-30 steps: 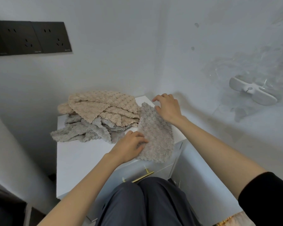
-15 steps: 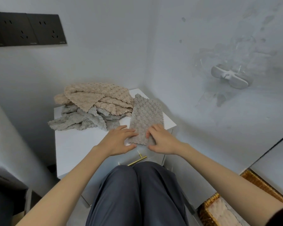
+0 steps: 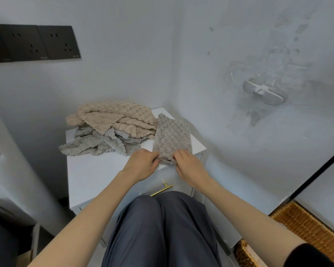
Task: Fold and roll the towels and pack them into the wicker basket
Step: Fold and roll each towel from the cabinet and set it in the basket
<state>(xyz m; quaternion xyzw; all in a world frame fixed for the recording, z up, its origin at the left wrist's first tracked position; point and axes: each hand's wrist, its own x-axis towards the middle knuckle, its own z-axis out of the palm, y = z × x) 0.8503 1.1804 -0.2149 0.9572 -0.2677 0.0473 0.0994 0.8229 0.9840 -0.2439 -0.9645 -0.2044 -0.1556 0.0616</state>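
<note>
folded towel [image 3: 172,137]: grey-beige textured strip, flat on right side of counter [image 3: 93,174], long axis from front edge toward far right corner; near end bunched up slightly at the front edge.
left grip [image 3: 143,164]: clenched on the strip's near-left corner, fingers curled in, pinching the cloth.
right grip [image 3: 189,168]: clenched on the strip's near-right corner, fingertips tucked over the end of the cloth.
beige towels [image 3: 116,116]: loose heap at back of counter, lying on top of the grey ones; right edge just beside the strip's far-left side, contact not resolvable.
grey towels [image 3: 96,143]: crumpled under and in front of the beige heap, spilling toward the left edge.
wicker basket [image 3: 305,226]: on the floor at lower right, well apart from the counter, cut off by the frame; contents not readable.
counter detail: white, set in the wall corner; brass drawer handle [image 3: 161,189] just under the front edge.
background: dark socket panel [image 3: 35,43] on left wall, white wall hook [image 3: 262,93] on right wall.
</note>
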